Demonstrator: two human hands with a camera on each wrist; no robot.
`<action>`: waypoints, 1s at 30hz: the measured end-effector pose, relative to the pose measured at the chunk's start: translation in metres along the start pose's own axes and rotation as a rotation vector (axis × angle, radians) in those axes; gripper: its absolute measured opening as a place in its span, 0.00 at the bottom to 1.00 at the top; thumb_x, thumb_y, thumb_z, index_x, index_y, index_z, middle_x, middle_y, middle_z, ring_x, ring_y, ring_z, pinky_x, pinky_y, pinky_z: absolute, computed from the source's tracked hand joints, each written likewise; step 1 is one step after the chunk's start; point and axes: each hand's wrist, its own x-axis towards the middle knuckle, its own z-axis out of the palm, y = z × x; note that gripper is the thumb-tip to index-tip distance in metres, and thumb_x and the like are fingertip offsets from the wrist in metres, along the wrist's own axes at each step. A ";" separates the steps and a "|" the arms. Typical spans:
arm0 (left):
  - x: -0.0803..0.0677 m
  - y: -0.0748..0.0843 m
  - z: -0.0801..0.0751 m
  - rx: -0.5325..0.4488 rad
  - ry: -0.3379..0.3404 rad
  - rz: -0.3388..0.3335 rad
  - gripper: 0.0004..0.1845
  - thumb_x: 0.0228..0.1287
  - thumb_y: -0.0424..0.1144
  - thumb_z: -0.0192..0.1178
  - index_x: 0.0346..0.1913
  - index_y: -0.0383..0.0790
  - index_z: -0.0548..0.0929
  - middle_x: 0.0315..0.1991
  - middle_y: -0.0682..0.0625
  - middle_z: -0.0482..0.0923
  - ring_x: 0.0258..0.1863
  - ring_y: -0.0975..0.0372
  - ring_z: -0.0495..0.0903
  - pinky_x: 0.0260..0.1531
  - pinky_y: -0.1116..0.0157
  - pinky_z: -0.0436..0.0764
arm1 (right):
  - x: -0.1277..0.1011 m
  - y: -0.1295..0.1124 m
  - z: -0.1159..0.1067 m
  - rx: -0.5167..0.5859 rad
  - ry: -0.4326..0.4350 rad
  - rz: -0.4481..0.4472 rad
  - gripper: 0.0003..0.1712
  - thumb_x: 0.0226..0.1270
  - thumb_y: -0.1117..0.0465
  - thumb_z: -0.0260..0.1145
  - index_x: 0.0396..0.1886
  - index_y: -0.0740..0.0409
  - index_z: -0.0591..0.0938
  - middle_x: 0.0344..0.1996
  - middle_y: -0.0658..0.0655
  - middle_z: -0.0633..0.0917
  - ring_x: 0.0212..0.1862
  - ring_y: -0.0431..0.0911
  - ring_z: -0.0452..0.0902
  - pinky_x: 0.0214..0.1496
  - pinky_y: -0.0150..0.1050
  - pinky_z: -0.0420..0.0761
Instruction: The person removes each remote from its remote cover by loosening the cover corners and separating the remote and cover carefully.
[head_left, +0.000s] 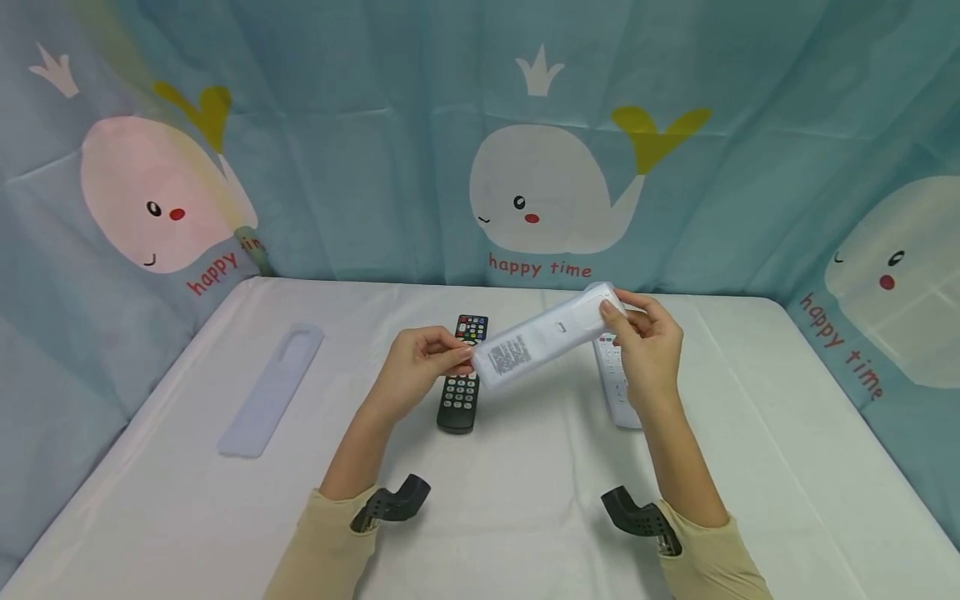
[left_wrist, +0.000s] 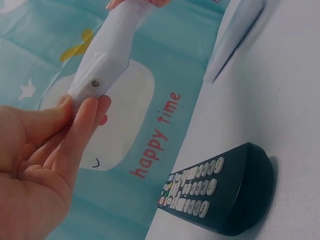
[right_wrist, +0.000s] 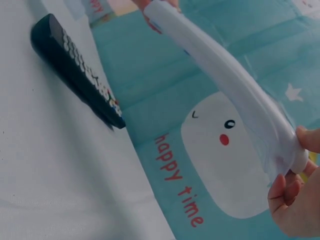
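A white remote control (head_left: pixel 551 340) in a clear, loose-looking cover is held up slantwise above the table, its labelled back toward the head camera. My left hand (head_left: pixel 414 367) pinches its lower left end between thumb and fingers. At the raised right end, my right hand (head_left: pixel 651 346) grips it with the thumb on the back. Behind the left fingers lies a black remote control (head_left: pixel 457 408), partly hidden by them. Another white remote control (head_left: pixel 617 392) lies on the table, partly covered by the right hand. Both wrist views show the held remote (right_wrist: pixel 225 75) from its side.
On the left of the white-covered table (head_left: pixel 525 500) lies an empty translucent remote cover (head_left: pixel 270 396) with a cutout near its far end. A blue curtain (head_left: pixel 405 192) with printed whales hangs behind and around the table. Each wrist carries a black camera mount (head_left: pixel 397 500).
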 end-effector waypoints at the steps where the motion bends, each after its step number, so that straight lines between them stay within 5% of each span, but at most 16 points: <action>1: 0.000 0.000 0.000 0.007 0.002 0.000 0.05 0.73 0.24 0.62 0.41 0.20 0.82 0.45 0.32 0.88 0.34 0.65 0.89 0.45 0.59 0.90 | 0.000 0.000 0.000 -0.002 0.000 0.001 0.17 0.75 0.65 0.69 0.60 0.67 0.84 0.29 0.36 0.87 0.33 0.38 0.77 0.33 0.28 0.74; 14: 0.000 0.000 -0.002 0.003 -0.011 -0.006 0.05 0.74 0.24 0.62 0.41 0.20 0.82 0.45 0.32 0.87 0.35 0.65 0.89 0.43 0.63 0.90 | 0.000 -0.004 -0.003 0.017 0.022 0.002 0.17 0.75 0.66 0.69 0.59 0.68 0.84 0.29 0.38 0.87 0.32 0.38 0.76 0.32 0.27 0.73; 30: 0.001 -0.002 -0.007 0.014 -0.035 -0.007 0.06 0.74 0.24 0.62 0.43 0.19 0.83 0.43 0.34 0.88 0.34 0.65 0.90 0.48 0.53 0.89 | 0.003 -0.006 -0.007 0.027 0.047 0.010 0.17 0.74 0.66 0.70 0.59 0.67 0.84 0.27 0.38 0.87 0.31 0.38 0.76 0.31 0.26 0.74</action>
